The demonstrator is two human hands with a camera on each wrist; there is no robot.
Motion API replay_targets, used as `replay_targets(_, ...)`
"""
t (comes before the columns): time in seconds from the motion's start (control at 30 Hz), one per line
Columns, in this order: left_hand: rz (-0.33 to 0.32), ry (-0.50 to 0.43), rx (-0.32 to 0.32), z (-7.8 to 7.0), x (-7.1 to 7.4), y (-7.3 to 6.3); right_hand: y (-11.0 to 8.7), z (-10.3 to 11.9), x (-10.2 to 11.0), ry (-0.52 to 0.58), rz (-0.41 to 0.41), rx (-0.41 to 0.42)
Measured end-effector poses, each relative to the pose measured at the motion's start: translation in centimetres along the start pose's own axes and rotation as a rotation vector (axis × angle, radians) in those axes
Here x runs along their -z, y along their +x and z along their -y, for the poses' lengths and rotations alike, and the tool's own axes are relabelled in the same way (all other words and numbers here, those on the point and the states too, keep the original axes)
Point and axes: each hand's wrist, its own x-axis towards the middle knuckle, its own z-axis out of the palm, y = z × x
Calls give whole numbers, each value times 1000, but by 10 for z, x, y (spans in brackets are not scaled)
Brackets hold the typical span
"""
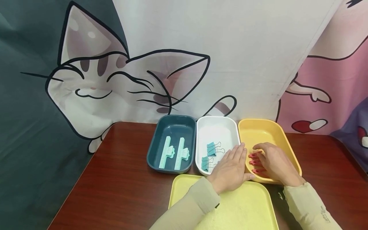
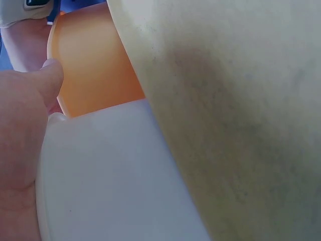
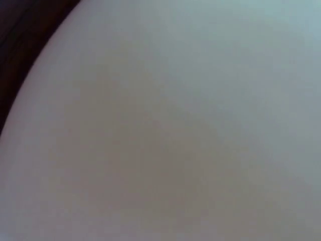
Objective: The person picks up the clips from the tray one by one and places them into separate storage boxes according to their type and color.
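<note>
My left hand (image 1: 231,164) lies with straight fingers over the rims where the white tray (image 1: 217,119) meets the yellow tray (image 1: 290,150). In the left wrist view, the left thumb (image 2: 50,80) touches the yellow tray's edge. My right hand (image 1: 277,161) reaches into the yellow tray, its thumb and forefinger pinching the end of a red clip (image 1: 253,155). Below that one, more red clips (image 1: 258,171) lie in a column, partly covered by the hand. Teal binder clips (image 1: 211,149) lie in the white tray, some hidden by the left hand.
On the left, a dark blue tray (image 1: 153,150) holds two mint ruler-like clips (image 1: 165,152). A flat yellow tray (image 1: 244,207) lies in front, under the left forearm. The brown table (image 1: 115,179) backs onto a printed curtain (image 1: 258,64). Blurred pale material fills most of the right wrist view.
</note>
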Motion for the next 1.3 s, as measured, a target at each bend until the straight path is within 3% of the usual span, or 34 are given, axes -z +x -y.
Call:
replay_targets(0.63,1,12,14,1,1,-2,-19,24,11,-58,-249,131)
replay_targets(1.0,0,7,15,0,1,-1,-37,43,21,-42,-281,127)
replay_targets(1.3,5,2,18,-1,1,-1,-56,52,21,17,-335,216)
